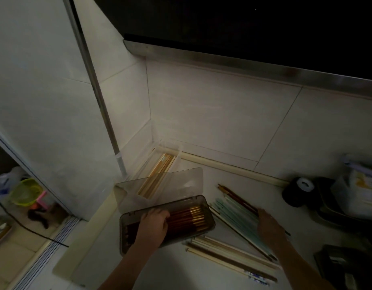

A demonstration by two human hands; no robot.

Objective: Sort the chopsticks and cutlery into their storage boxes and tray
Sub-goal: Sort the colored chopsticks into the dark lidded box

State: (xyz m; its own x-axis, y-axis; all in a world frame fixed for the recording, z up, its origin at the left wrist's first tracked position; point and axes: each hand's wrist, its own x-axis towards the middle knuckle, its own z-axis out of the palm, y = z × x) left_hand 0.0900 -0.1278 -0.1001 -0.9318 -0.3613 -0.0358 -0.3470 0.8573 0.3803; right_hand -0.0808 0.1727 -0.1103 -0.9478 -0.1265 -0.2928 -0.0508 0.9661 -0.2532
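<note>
A grey translucent storage box point(208, 208) lies open on the counter with its lid point(176, 183) raised behind it. Dark red chopsticks with gold bands point(189, 218) fill it. My left hand point(153, 225) reaches into the box and its curled fingers rest on those chopsticks. Pale green chopsticks point(233, 212) and dark red ones point(237, 195) lie loose to the right; my right hand point(268, 226) is on them, its fingers hidden. Wooden chopsticks point(222, 254) lie in front of the box. A clear box point(178, 151) in the corner holds light wooden chopsticks point(160, 174).
Tiled walls close the corner behind the boxes, with a dark hood above. A black roll point(296, 191), a dark tray and containers point(361, 191) crowd the right side. The counter edge runs down the left, with floor clutter below.
</note>
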